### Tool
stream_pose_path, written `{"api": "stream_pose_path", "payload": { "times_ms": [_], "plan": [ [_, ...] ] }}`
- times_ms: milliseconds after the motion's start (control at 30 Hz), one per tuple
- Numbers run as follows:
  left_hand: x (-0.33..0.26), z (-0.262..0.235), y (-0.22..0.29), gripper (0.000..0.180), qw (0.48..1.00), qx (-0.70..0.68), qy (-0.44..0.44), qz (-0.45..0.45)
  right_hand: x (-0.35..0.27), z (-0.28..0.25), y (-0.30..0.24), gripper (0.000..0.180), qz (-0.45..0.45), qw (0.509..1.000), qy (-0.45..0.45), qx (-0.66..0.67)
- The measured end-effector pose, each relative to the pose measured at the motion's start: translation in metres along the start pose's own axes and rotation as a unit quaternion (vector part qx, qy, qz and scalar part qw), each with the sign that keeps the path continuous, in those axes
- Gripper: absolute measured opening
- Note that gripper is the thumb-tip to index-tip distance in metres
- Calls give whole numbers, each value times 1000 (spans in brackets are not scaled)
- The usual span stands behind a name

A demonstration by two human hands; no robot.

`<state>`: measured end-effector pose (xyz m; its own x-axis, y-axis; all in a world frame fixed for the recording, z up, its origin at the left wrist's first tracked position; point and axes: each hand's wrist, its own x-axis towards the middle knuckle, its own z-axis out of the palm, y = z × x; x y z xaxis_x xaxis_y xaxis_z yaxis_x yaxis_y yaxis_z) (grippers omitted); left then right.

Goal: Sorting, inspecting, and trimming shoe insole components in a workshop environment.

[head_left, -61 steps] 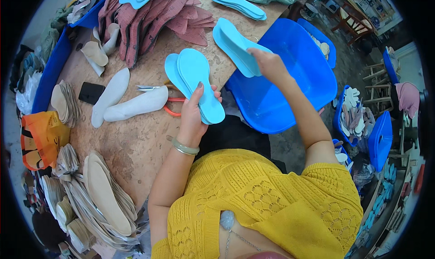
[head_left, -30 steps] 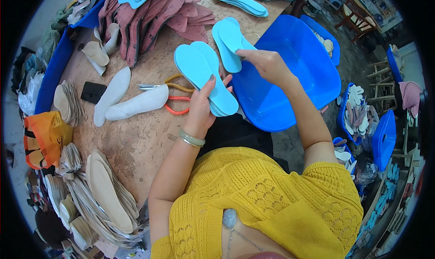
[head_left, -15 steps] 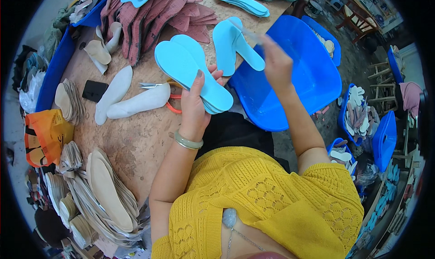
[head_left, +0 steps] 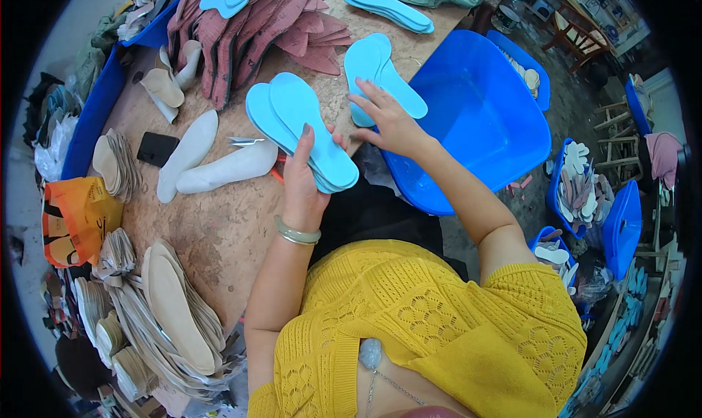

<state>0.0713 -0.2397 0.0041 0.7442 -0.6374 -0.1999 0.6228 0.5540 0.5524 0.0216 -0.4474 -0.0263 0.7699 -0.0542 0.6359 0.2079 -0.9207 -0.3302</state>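
My left hand [head_left: 302, 187] grips a small stack of light blue insoles [head_left: 307, 122], thumb on top and fingers underneath. The top insoles are fanned slightly apart. My right hand [head_left: 395, 124] has its fingers spread and nothing visible in it. Its fingertips overlap the heel-side end of some other blue insoles [head_left: 395, 85], which lie crossed at the table corner and reach over the rim of a blue tub [head_left: 468, 118]. Whether the fingers touch them, I cannot tell. Scissors [head_left: 245, 141] lie left of the held stack, their handles mostly hidden.
Dark red insole-shaped pieces [head_left: 248, 41] are heaped at the back, with blue insoles [head_left: 391, 10] nearby. Two white shoe-shaped forms [head_left: 227, 167] and a black box [head_left: 156, 149] lie on the table [head_left: 227, 228]. Beige insoles [head_left: 175, 308] are stacked at the near left, beside an orange bag [head_left: 84, 217].
My right hand has come down and left from above the tub, its fingers opening out. My left hand has shifted slightly left and lower, and the stack's top insoles have spread differently.
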Motion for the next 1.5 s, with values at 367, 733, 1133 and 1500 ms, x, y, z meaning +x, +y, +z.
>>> {"api": "stream_pose_path", "payload": {
  "times_ms": [367,733,1133,1500],
  "plan": [
    [1,21,-15,47,998,47,-33,-1,21,-13,-14,30,174,960,113,188],
    [10,18,-30,49,996,82,4,-20,13,-39,-26,27,199,948,153,198],
    [4,-1,-1,44,998,-2,3,64,11,-28,-39,39,41,975,60,212],
    [-8,-3,-5,53,998,65,11,25,4,4,-11,36,-18,997,-32,-74]
  ]
}}
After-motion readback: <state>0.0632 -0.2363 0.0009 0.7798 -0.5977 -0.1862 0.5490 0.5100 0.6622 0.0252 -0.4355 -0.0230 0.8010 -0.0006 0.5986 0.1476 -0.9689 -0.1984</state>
